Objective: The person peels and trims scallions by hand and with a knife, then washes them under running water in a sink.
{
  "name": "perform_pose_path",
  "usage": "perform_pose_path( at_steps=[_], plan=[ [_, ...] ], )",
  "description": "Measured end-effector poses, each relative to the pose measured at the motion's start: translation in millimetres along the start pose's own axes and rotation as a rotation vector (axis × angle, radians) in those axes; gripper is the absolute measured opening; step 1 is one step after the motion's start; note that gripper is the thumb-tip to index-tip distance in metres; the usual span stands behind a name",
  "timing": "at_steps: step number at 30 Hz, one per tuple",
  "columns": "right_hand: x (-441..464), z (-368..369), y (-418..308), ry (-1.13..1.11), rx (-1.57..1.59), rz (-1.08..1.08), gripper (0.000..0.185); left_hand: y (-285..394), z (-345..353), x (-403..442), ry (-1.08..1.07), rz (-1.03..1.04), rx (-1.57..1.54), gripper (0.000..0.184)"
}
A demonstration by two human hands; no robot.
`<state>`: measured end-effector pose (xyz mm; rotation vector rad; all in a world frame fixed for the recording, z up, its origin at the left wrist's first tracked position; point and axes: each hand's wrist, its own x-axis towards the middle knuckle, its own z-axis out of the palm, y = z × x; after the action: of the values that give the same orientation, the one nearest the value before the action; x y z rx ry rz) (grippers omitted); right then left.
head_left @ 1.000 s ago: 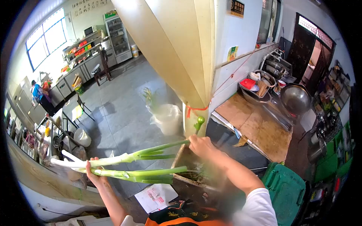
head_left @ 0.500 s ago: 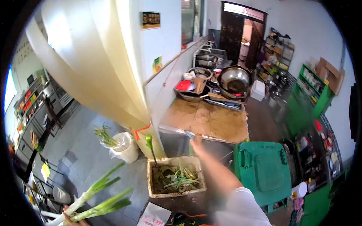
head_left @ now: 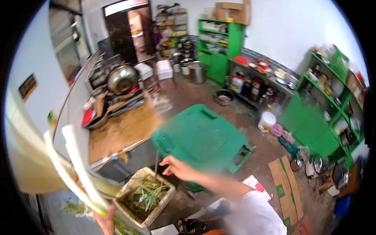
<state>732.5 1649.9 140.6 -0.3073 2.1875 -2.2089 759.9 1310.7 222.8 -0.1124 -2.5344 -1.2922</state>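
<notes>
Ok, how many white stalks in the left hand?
2 show: one stalk at picture left, a second stalk just right of it, both above the left hand; more may be hidden.

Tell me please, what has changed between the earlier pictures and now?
The view turned right. The green onions in the left hand swung white ends up; the right hand, first at their leaf tips, is now apart, near the green bin. The left hand still holds them; the bin stays closed.

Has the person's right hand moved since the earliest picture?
Yes. Against the green bin, the right hand has come closer: once well left of it in view, it now appears at the bin's edge.
</notes>
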Motion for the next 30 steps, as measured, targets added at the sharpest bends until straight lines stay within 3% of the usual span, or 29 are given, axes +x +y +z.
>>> perform_pose_path(
  at_steps=[1, 3, 5, 7, 8, 9, 10, 11, 12, 15, 18, 19, 22, 24, 25, 28, 30],
  plan=[
    [-21, -19, -12, -0.008, -0.029, -0.065, 0.030, -16, 27, 11, -0.334, -0.190, 0.000, 0.042],
    [-64, -65, -23, -0.036, 0.114, -0.179, 0.043, 97, 113, -2, -0.416, 0.040, -0.127, 0.047],
    [-113, -112, -31, 0.026, 0.297, -0.149, 0.068, 171, 195, -23, -0.586, 0.326, 0.068, 0.049],
    [-158, -159, -29, 0.136, 0.567, -0.153, 0.072, 223, 277, -52, -0.781, 0.472, 0.234, 0.045],
    [-180, -184, -20, 0.308, 0.615, -0.198, 0.075, 240, 325, -67, -0.863, 0.641, 0.247, 0.042],
    [-204, -206, -24, 0.409, 0.793, -0.147, 0.064, 260, 363, -81, -0.952, 0.746, 0.175, 0.046],
    [-223, -231, -27, 0.594, 0.895, -0.119, 0.056, 282, 397, -98, -0.920, 0.986, 0.140, 0.053],
    [-239, -259, -30, 0.759, 0.985, -0.074, 0.049, 311, 429, -117, -1.053, 0.798, 0.336, 0.051],
    [-256, -287, -31, 0.843, 1.039, -0.066, 0.042, 328, 465, -133, -1.135, 0.796, 0.513, 0.050],
    [-291, -378, -14, 1.053, 1.148, -0.065, 0.012, 402, 532, -159, -1.288, 1.037, 0.543, 0.062],
    [-310, -443, -35, 1.271, 0.918, -0.104, 0.011, 437, 609, -163, -1.407, 1.090, 0.384, 0.073],
    [-319, -479, 5, 1.267, 0.847, -0.096, 0.011, 446, 634, -163, -1.464, 1.079, 0.395, 0.078],
    [-323, -566, 16, 1.350, 0.873, -0.113, 0.011, 476, 702, -135, -1.675, 1.052, 0.395, 0.095],
    [-318, -626, 8, 1.395, 0.896, -0.129, 0.012, 494, 746, -99, -1.757, 1.030, 0.344, 0.096],
    [-320, -669, 25, 1.304, 0.903, -0.151, 0.013, 500, 770, -80, -1.804, 1.014, 0.353, 0.097],
    [-273, -759, 2, 1.429, 0.909, -0.228, 0.014, 512, 847, -23, -1.809, 0.959, 0.144, 0.095],
    [-238, -804, -15, 1.412, 1.016, -0.206, 0.013, 509, 897, 0, -1.873, 0.738, -0.090, 0.087]
  ],
)
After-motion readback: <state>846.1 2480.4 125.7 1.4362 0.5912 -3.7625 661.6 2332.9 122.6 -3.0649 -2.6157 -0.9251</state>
